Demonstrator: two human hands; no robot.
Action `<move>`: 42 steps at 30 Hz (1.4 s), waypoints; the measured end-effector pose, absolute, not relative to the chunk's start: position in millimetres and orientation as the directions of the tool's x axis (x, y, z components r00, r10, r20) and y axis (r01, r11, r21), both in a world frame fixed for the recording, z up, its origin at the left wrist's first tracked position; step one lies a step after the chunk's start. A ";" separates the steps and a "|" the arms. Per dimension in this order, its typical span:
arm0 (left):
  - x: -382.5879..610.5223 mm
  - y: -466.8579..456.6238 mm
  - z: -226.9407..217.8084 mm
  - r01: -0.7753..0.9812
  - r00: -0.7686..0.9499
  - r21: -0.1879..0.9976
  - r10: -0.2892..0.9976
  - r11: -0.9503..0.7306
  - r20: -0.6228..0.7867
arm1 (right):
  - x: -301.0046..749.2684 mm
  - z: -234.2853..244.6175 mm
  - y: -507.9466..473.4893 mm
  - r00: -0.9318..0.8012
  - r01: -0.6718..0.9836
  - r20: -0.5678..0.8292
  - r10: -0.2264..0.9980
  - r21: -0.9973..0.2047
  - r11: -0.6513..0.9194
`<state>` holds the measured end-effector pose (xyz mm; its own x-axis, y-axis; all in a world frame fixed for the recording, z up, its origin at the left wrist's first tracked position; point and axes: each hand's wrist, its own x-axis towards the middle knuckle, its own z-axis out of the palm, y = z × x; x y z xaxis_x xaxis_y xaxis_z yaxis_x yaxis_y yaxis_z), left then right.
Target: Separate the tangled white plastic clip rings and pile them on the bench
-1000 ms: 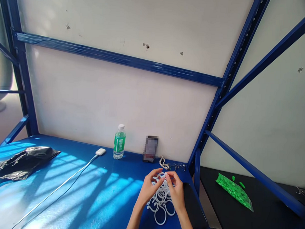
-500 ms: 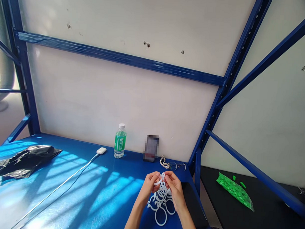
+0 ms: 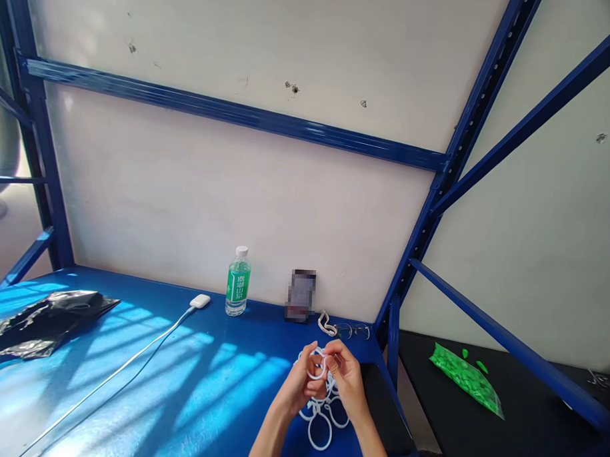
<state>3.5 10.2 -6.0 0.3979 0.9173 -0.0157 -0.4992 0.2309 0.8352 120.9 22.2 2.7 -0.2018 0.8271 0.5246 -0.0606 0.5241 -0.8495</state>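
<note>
Both hands meet low in the frame, just right of centre. The left hand [image 3: 299, 388] and the right hand [image 3: 347, 383] each close thumb and fingertips on the white rings [image 3: 321, 422], pinching the top loop of the linked bunch between them. The rest trail down toward the blue table [image 3: 179, 397]; whether the lowest loop touches it cannot be told. Holding the bunch up from both sides seems to keep one loop steady and turned to the eye while the others hang clear of the fingers. The table's right edge runs close by the right wrist, with a dark flat thing [image 3: 381, 408] just beside it and the rack post [image 3: 394, 338] at the far corner, so that side is tight. Past the edge, a lower black surface [image 3: 477, 441] carries a green bag [image 3: 464, 377], well apart. Behind the hands, near the wall, lie glasses [image 3: 354, 332], a blurred object [image 3: 301, 295] and a bottle [image 3: 238, 283], all upper centre and out of reach of the dangling loops. Leftward there is broad room as far as the cable [image 3: 130, 362], with a black bag [image 3: 36, 316] at the far left edge.
</note>
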 end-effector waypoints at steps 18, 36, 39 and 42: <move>21.0 -4.5 0.1 -0.040 -0.084 0.937 0.935 -0.348 0.344 | 125.8 4.2 23.4 -0.021 -0.023 0.517 0.856 -0.856 0.516; -4.7 6.5 -17.7 0.427 -0.385 0.891 0.859 -0.158 0.337 | 124.4 -2.3 26.6 -0.050 0.295 0.536 0.843 -0.798 0.525; -27.2 6.0 -26.3 0.667 -0.504 0.732 0.807 0.136 0.309 | 126.6 -3.1 27.9 -0.070 0.385 0.568 0.820 -0.743 0.548; -45.3 0.6 -29.0 0.701 -0.624 0.581 0.750 0.414 0.218 | 128.3 -4.2 28.8 -0.105 0.425 0.553 0.827 -0.727 0.540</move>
